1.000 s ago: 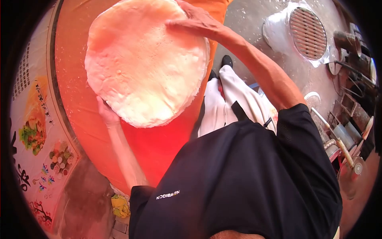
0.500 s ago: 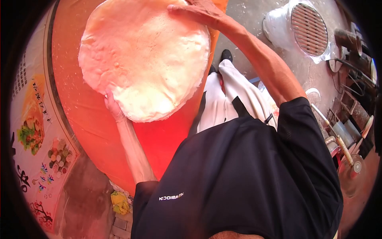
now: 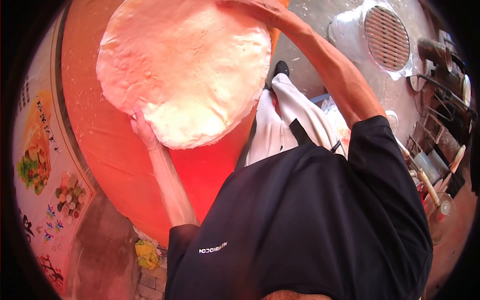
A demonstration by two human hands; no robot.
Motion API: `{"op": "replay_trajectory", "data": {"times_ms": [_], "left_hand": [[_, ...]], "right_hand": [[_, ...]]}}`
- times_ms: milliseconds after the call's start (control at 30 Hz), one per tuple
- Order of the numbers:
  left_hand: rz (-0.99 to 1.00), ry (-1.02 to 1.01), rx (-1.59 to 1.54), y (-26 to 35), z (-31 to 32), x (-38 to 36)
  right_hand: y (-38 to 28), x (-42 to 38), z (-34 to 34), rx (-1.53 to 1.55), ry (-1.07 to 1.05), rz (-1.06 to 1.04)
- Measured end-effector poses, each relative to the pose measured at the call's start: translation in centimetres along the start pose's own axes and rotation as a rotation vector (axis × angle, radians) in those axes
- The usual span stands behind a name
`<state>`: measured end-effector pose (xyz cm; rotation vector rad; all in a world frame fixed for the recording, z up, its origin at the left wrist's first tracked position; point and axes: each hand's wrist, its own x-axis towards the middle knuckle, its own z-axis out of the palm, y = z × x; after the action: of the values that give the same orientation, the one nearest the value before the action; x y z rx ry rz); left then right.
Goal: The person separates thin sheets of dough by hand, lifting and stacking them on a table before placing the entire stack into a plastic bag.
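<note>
A wide, pale round of thin flatbreads (image 3: 185, 75), apparently stacked in layers with a ragged rim, is held over the orange-red table. At its lower left edge, my left hand (image 3: 144, 131) grips the rim, thumb on top and the other fingers mostly hidden underneath. My right hand (image 3: 257, 9) is at the far right rim, partly cut off by the top of the view. Its fingers are hard to make out there, but it seems to hold the edge.
The orange-red tabletop (image 3: 100, 145) shows white flecks. Left of it lies a printed banner (image 3: 55, 200). A plastic-wrapped round container with a slatted top (image 3: 387, 37) stands on the floor at upper right. Metal parts and tools (image 3: 435, 165) lie along the right side. A yellow cloth (image 3: 147, 254) is below.
The flatbread stack has shifted slightly up and right and looks a little larger. Both hands have moved with it, the right one further out of the top of the view.
</note>
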<state>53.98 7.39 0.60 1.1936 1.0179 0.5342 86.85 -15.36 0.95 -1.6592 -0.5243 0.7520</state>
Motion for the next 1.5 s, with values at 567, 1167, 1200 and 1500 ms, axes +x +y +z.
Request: {"op": "replay_trajectory", "data": {"times_ms": [567, 1167, 1200, 1500], "left_hand": [[0.102, 0.032, -0.054, -1.1, 0.9, -0.6], [0.114, 0.457, 0.216, -2.8, -5.6, -10.1], [0.335, 0.375, 0.291, -2.2, -5.0, -10.4], [1.322, -0.309, 1.23, 6.9, 13.5, -9.8]], "right_hand": [[1.3, 1.4, 0.1, 0.08, -0.044, 0.002], [18.2, -31.5, -11.3, 0.068, 0.267, 0.678], [19.8, -35.3, -10.0, 0.032, 0.341, 0.831], [23.0, -53.2, -2.5, -0.206, 0.186, 0.967]]}}
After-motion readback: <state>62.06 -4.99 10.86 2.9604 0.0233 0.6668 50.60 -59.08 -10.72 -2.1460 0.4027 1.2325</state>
